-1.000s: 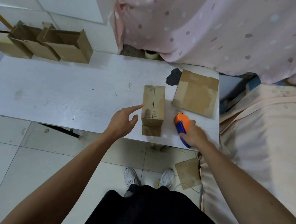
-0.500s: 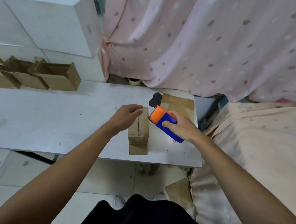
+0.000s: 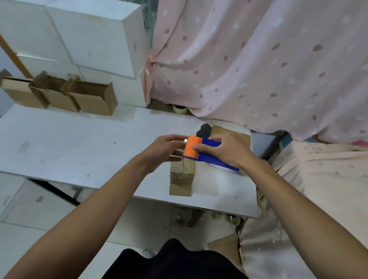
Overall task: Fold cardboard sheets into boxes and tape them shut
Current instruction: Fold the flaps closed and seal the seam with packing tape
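Note:
A small folded cardboard box [image 3: 181, 177] lies on the white table [image 3: 70, 146] near its front edge, one flap spread flat toward me. My right hand [image 3: 227, 151] grips an orange and blue tape dispenser [image 3: 202, 151] and holds it over the box's far part. My left hand [image 3: 166, 149] is at the dispenser's orange end, fingertips on the clear tape end there. A flat cardboard sheet [image 3: 231, 132] lies behind my right hand, mostly hidden.
Three open cardboard boxes [image 3: 70, 94] stand in a row at the table's back left, below white foam blocks [image 3: 87, 33]. A pink dotted curtain [image 3: 265, 57] hangs behind. A cloth-covered surface [image 3: 331, 187] lies to the right. A tape roll [image 3: 180, 109] sits under the curtain.
My right hand lifted the tape dispenser off the table and brought it over the box. My left hand moved from beside the box to the dispenser's orange end. The camera tilted up.

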